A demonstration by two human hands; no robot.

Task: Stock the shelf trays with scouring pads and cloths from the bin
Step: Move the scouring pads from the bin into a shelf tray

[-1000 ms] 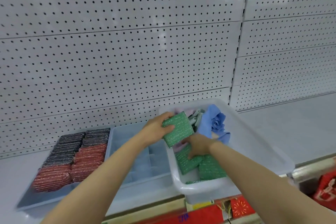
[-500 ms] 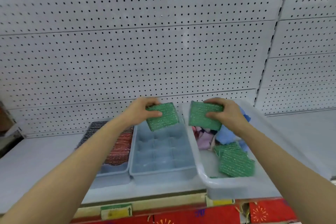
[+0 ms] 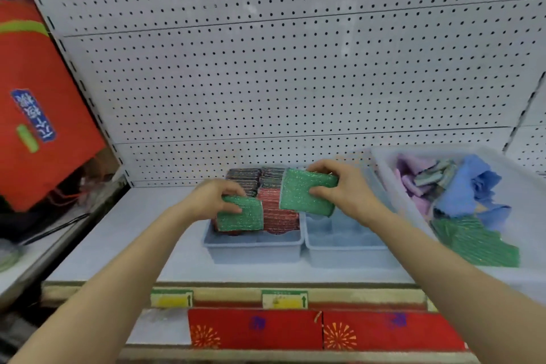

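Note:
My left hand grips a green scouring pad low over the front left of the left shelf tray, which holds rows of red pads and dark pads. A second green scouring pad is gripped by my right hand, held over the seam between that tray and the right shelf tray, whose visible compartments hold nothing. At the right, the clear bin contains more green pads, blue cloths and pink cloths.
A white pegboard wall rises right behind the trays. Red packaging leans at the left on the neighbouring shelf. Price tags sit on the shelf's front edge, with red boxes on the shelf below.
Both hands have carried their green pads leftward from the bin side to the trays. The left pad has dropped low over the left tray. The camera view has swung to the left.

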